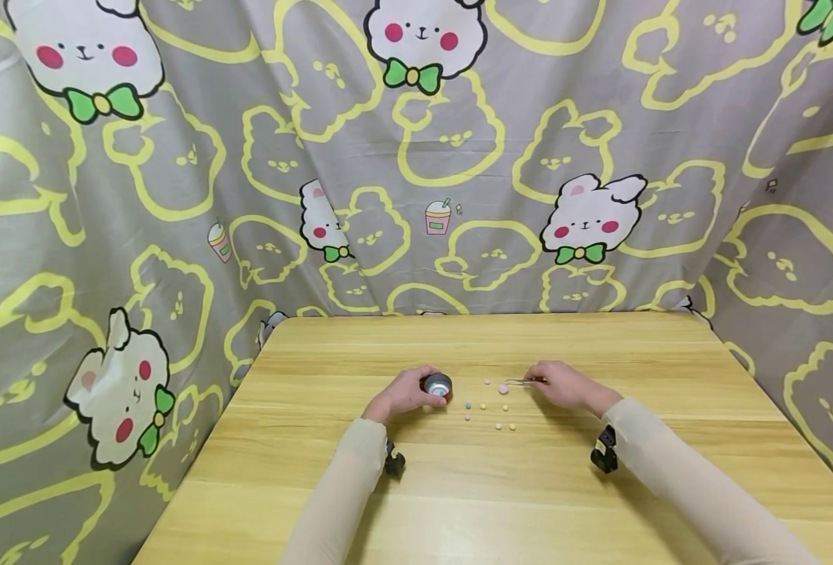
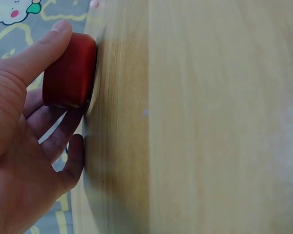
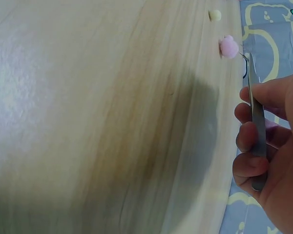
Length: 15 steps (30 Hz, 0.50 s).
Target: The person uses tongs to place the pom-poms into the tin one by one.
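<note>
My left hand (image 1: pixel 405 391) holds a small round cup (image 1: pixel 438 385) on the table, its silvery inside showing from above. In the left wrist view the cup's outer wall (image 2: pixel 70 72) is red, with the thumb on its near side and fingers behind. My right hand (image 1: pixel 561 385) grips metal tweezers (image 3: pixel 258 131) with bent, pointed tips. Those tips are right beside a larger pink pom-pom (image 1: pixel 504 388); whether they touch it I cannot tell. In the right wrist view the pink pom-pom (image 3: pixel 229 47) looks fuzzy, with a smaller pink bump on it.
Several tiny balls lie scattered between the hands, among them a teal one (image 1: pixel 469 406), a yellow one (image 1: pixel 506 408) and a pale pink one (image 1: pixel 487 381). The wooden table (image 1: pixel 458 502) ends at a patterned curtain (image 1: pixel 416 259). Each wrist wears a black camera mount (image 1: pixel 604 450).
</note>
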{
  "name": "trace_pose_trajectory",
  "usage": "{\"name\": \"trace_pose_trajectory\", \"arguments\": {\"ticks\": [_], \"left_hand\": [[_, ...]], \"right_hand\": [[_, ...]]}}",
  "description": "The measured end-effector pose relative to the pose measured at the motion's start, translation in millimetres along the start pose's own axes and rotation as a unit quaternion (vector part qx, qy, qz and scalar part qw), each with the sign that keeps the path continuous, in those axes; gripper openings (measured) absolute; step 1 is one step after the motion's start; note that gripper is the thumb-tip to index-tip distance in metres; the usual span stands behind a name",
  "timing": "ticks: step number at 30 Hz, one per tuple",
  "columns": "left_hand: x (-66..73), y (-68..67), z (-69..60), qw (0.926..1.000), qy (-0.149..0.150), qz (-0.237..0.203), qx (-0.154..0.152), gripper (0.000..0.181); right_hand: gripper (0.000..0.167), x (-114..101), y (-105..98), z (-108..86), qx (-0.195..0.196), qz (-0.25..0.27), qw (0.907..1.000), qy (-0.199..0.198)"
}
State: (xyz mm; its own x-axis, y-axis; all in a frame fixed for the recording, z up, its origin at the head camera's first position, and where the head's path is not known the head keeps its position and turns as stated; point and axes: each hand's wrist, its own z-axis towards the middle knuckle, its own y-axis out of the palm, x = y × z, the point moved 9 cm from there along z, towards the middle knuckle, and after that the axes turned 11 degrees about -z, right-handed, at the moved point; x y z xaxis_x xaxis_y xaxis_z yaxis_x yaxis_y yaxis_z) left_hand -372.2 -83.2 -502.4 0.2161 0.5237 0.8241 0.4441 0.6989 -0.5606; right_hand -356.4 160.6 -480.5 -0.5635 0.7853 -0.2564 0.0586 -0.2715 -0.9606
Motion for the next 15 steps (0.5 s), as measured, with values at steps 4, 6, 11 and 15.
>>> {"name": "trace_pose_trajectory", "arguments": {"ticks": [4, 6, 11, 15], "left_hand": [[-0.6, 0.1, -0.2, 1.0, 0.0, 0.0, 0.001, 0.052], [-0.9, 0.2, -0.4, 1.0, -0.001, 0.001, 0.001, 0.053], [-2.2, 0.6, -0.2, 1.0, -0.004, -0.002, 0.003, 0.054], [-2.0, 0.5, 0.0, 1.0, -0.006, -0.005, 0.003, 0.056]], "right_hand": [[0.014, 0.6, 2.3, -0.4, -0.005, 0.005, 0.9999, 0.007], [0.014, 0.0, 2.7, -0.7, -0.007, 0.009, 0.9999, 0.009], [0.014, -1.3, 3.3, -0.8, -0.012, 0.016, 0.9997, 0.014], [0.015, -1.9, 4.3, -0.5, -0.016, 0.017, 0.9996, 0.014]]}}
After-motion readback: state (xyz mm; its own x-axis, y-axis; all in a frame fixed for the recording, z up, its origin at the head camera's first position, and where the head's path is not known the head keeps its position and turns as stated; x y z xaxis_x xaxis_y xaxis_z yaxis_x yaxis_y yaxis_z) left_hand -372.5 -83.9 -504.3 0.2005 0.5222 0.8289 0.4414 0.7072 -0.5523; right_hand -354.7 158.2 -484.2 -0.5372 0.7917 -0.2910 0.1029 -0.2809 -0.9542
